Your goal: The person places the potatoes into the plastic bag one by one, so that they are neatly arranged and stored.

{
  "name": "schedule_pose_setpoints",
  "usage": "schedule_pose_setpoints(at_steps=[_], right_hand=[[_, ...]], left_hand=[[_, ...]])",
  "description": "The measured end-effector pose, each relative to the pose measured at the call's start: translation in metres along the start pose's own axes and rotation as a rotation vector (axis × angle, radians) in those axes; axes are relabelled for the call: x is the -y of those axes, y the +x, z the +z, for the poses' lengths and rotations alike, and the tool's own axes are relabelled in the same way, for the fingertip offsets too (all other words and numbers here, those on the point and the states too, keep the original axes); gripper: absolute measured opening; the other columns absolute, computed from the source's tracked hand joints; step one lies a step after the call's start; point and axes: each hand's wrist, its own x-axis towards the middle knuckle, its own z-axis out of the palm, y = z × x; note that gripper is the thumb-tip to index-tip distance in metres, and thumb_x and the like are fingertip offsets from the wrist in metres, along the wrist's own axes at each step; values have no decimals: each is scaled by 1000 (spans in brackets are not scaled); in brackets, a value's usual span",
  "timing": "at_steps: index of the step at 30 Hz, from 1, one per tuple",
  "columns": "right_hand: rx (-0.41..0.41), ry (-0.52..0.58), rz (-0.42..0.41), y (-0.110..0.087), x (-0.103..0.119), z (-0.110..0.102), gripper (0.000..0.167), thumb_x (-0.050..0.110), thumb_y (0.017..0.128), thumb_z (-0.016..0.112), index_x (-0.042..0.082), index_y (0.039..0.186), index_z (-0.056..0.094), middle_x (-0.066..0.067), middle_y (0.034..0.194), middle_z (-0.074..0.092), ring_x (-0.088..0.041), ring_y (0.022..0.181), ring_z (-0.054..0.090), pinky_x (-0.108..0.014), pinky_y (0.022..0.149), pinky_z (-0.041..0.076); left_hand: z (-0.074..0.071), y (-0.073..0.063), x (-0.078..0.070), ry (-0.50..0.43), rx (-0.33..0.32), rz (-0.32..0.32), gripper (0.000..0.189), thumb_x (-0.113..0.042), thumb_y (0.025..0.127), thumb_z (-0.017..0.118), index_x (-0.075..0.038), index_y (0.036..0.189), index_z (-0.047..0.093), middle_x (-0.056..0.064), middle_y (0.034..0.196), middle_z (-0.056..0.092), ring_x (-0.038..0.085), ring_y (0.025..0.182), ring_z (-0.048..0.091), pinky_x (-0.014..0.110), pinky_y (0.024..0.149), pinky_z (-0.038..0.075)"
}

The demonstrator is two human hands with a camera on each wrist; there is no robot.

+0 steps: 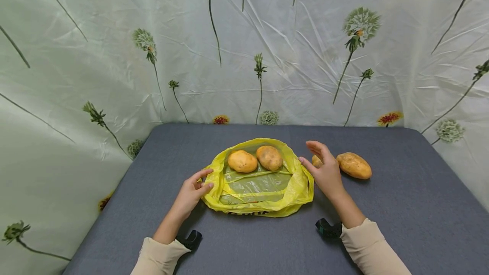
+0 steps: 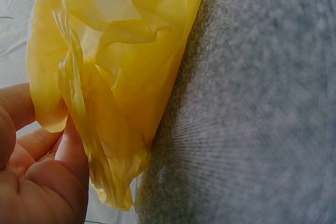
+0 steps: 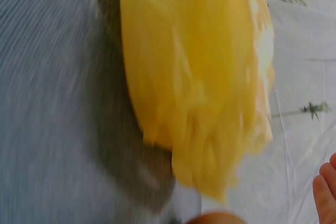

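Observation:
A yellow plastic bag [image 1: 252, 210] lies on the grey table with its mouth spread wide. Inside it are two potatoes, one on the left [image 1: 242, 161] and one beside it [image 1: 269, 158]. My left hand [image 1: 191, 192] is at the bag's left rim, its loosely bent fingers touching the plastic, thumb and forefinger apart. Just off the right rim, my right hand [image 1: 324, 171] hovers with spread fingers and holds nothing. Behind that hand a potato [image 1: 316, 161] is partly hidden. Another potato [image 1: 354, 165] lies to its right, in full view.
The grey tabletop [image 1: 401, 207] reaches back to a pale curtain [image 1: 305, 46] printed with flowers, which also hangs along the left side. Dark bands with protruding mounts sit on both wrists.

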Motion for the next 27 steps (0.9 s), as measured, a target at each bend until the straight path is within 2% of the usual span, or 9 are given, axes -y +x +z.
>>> schedule_pose_setpoints(at_steps=[4,8,10,12,15,19,24,27], right_hand=[[-43,-13,49,-3,10,-16,50,-7,73,69,-6,119,48,-19,116,52,-30,107,48,-24,91,37],[-86,-53,90,-5,25,-30,47,-9,74,67,-11,116,47,-23,115,52,-26,108,49,-20,90,36],[-109,-62,96,-7,23,-36,46,-10,74,67,-10,116,48,-23,114,53,-22,108,50,-16,89,34],[-137,-57,84,-10,16,-42,47,-13,72,67,-10,115,48,-24,112,53,-17,108,51,-15,89,34],[-183,-52,63,-15,-7,-51,51,-15,69,69,-8,115,50,-23,110,55,-10,106,51,-15,89,34],[-242,-43,78,-24,-38,-62,51,-10,70,71,-4,117,52,-15,111,56,-2,106,49,-15,89,34],[-301,-54,122,-30,-45,-73,50,-13,69,70,-7,115,52,-13,107,57,-1,102,50,-16,88,35],[-319,-62,147,-31,-46,-77,49,-15,68,70,-10,114,52,-12,106,57,0,101,50,-16,87,36]], left_hand=[[-1,5,11,6,-11,2,44,-3,85,60,-2,127,47,14,124,46,13,68,49,21,58,43],[-1,4,14,18,-13,18,43,-3,85,60,-3,127,47,15,120,48,14,69,51,22,59,44],[-1,4,13,17,-10,28,43,-3,85,60,-2,127,47,17,117,49,14,69,52,22,59,44],[-1,3,13,12,-5,38,43,-3,85,60,-1,126,47,18,114,50,14,70,52,22,60,44],[-1,3,12,8,-1,47,43,-3,85,60,-1,126,47,18,111,50,13,69,52,22,60,44],[-1,3,13,12,0,45,43,-3,85,60,-1,126,47,18,112,50,13,69,52,22,60,44],[-1,4,13,14,0,44,43,-3,85,60,-1,126,47,16,120,48,13,70,52,22,60,44],[-1,4,13,13,-2,43,43,-2,85,60,-1,126,48,17,119,48,13,69,52,22,59,44]])
